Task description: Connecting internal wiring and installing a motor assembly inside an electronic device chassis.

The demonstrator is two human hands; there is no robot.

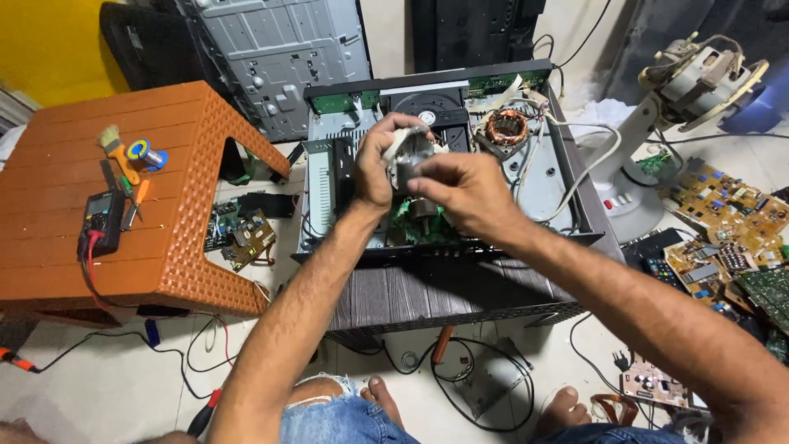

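Left hand: closed about the upper left of a small grey electric motor, fingers curled over its pale top. Right hand: closed on the motor's right flank and lower end, thumb across the front. The motor was held in the air between both hands, at the centre of the view, above an opened black appliance chassis resting on a dark ribbed desk.

Items recorded about the hands:
- Copper-wound coil, at 1 o'clock from the motor, inside the chassis.
- Green circuit board, at 6 o'clock, directly under the motor.
- White cable, at 3 o'clock, draped over the chassis wall.
- Orange plastic stool, at 9 o'clock, bearing a black multimeter, a brush and a solder reel.
- Loose circuit boards on the floor, at 3 to 4 o'clock.
- Fan motor on a white stand, at 2 o'clock.

Risks judged:
- A slip was judged possible, as the motor was gripped only by the fingers; the board beneath would be struck.
- Any fine leads on the motor, not made out, could be strained if it were twisted.
- Bare feet among floor cables were judged a snag hazard.
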